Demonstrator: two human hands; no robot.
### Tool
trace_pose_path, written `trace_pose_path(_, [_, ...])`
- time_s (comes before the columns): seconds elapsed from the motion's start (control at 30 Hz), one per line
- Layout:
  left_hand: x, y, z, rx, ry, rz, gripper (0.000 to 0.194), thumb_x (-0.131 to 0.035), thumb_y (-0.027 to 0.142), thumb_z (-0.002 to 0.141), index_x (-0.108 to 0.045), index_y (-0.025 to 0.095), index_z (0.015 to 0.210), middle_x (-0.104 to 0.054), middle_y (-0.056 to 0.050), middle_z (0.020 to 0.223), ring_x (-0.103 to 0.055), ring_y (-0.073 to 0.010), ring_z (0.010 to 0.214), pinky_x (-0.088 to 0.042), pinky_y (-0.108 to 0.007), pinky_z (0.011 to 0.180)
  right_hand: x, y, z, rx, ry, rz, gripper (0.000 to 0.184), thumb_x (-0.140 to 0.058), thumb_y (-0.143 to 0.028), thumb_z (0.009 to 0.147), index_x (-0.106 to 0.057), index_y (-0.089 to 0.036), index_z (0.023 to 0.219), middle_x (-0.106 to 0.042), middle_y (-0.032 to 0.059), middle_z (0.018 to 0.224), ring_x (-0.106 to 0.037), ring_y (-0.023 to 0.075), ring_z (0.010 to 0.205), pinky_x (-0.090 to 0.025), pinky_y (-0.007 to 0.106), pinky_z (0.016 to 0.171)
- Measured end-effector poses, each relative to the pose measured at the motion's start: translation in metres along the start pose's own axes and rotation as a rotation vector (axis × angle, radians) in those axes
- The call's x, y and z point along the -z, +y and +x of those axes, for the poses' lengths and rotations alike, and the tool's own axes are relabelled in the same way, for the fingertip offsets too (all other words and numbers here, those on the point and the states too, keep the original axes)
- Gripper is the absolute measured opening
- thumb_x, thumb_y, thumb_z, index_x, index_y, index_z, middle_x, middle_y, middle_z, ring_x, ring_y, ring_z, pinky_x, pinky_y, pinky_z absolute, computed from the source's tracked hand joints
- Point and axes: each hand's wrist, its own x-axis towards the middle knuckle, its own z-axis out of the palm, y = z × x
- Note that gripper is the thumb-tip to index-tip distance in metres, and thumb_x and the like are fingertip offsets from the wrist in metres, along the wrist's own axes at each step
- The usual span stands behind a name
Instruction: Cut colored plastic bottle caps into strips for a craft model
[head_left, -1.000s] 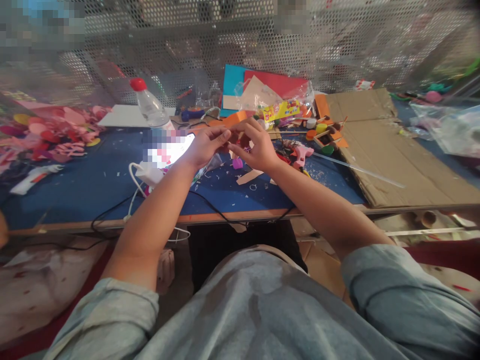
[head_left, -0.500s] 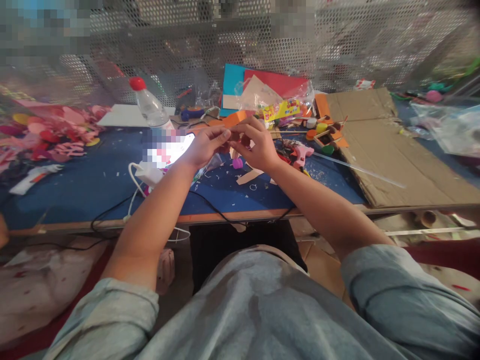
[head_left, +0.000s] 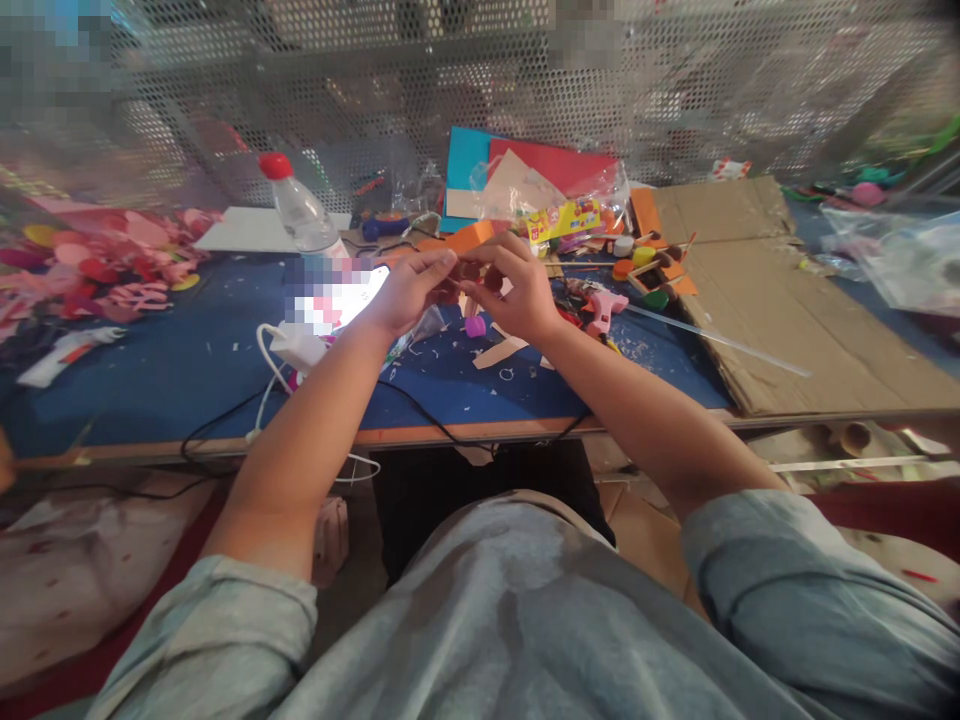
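Note:
Over the blue tabletop point(head_left: 225, 370), my left hand point(head_left: 410, 292) and my right hand point(head_left: 519, 292) meet, fingertips almost touching. Both are closed in a pinch around something small and brownish, mostly hidden by the fingers, and I cannot make out what it is. A round purple piece point(head_left: 475, 326) lies just below the right fingers, near strips of beige paper point(head_left: 499, 352). Right of that hand is a pink glue gun point(head_left: 604, 308). Close to my left wrist lies a brightly lit phone point(head_left: 358, 296).
A red-capped bottle point(head_left: 304, 215) stands behind a white plug block point(head_left: 298, 346) with cables. Pink cutouts point(head_left: 90, 265) are piled left. Coloured sheets point(head_left: 551, 165), a yellow-labelled packet point(head_left: 564, 220) and orange pieces lie behind my hands. A cardboard sheet point(head_left: 795, 320) covers the right side.
My fingertips have shifted slightly, and a little more of the brownish thing shows between them. Both arms stay in nearly the same place.

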Motion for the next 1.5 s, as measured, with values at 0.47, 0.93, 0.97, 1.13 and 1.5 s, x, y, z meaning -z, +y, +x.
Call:
trace_pose_path(0.47, [-0.0022, 0.0015, -0.0017, -0.011, -0.01, 0.074, 0.072, -0.097, 0.087, 0.078, -0.086, 0.02, 0.101, -0.082, -0.006, 0.101, -0.072, -0.0115, 0.084, -0.059, -0.025, 0.078, 0.0, -0.0004, 0.0005, -0.029, -0.009, -0.001, 0.047, -0.072, -0.07, 0.114, -0.078, -0.028, 0.134, -0.072, 0.0053, 0.115, -0.063, 0.0123, 0.068, -0.065, 0.038, 0.071])
trace_pose_path(0.93, [0.0012, 0.0007, 0.0019, -0.224, 0.044, 0.12, 0.068, -0.103, 0.076, 0.079, -0.077, 0.031, 0.123, -0.073, -0.002, 0.102, -0.065, -0.0127, 0.076, -0.058, -0.03, 0.073, 0.0005, -0.0043, 0.0013, -0.073, 0.003, -0.016, 0.046, -0.057, -0.068, 0.119, -0.077, -0.026, 0.123, -0.074, 0.0074, 0.111, -0.061, 0.0145, 0.068, -0.064, 0.041, 0.07])
trace_pose_path(0.97, [0.001, 0.0014, 0.0015, -0.233, 0.051, 0.148, 0.067, -0.102, 0.076, 0.079, -0.078, 0.031, 0.122, -0.073, -0.002, 0.103, -0.065, -0.0135, 0.078, -0.058, -0.031, 0.074, 0.0004, -0.0042, 0.0013, -0.087, -0.004, -0.015, 0.048, -0.056, -0.069, 0.119, -0.077, -0.027, 0.123, -0.074, 0.008, 0.112, -0.062, 0.0151, 0.069, -0.065, 0.042, 0.071])
trace_pose_path(1.13, [-0.0015, 0.0025, 0.0011, -0.259, 0.077, 0.266, 0.067, -0.097, 0.082, 0.08, -0.08, 0.027, 0.114, -0.075, -0.006, 0.107, -0.062, -0.015, 0.079, -0.056, -0.034, 0.075, -0.0005, -0.0022, 0.0005, -0.132, -0.019, -0.033, 0.052, -0.054, -0.074, 0.117, -0.077, -0.027, 0.121, -0.074, 0.0084, 0.11, -0.062, 0.0167, 0.071, -0.069, 0.045, 0.075])
trace_pose_path(1.5, [-0.0019, 0.0019, 0.002, -0.277, 0.113, 0.291, 0.051, -0.094, 0.067, 0.089, -0.075, 0.026, 0.115, -0.07, -0.003, 0.098, -0.06, -0.0144, 0.076, -0.053, -0.033, 0.073, 0.0001, -0.0062, 0.0016, -0.107, 0.014, -0.014, 0.047, -0.056, -0.069, 0.119, -0.076, -0.026, 0.118, -0.074, 0.0073, 0.108, -0.063, 0.0172, 0.073, -0.062, 0.041, 0.072])
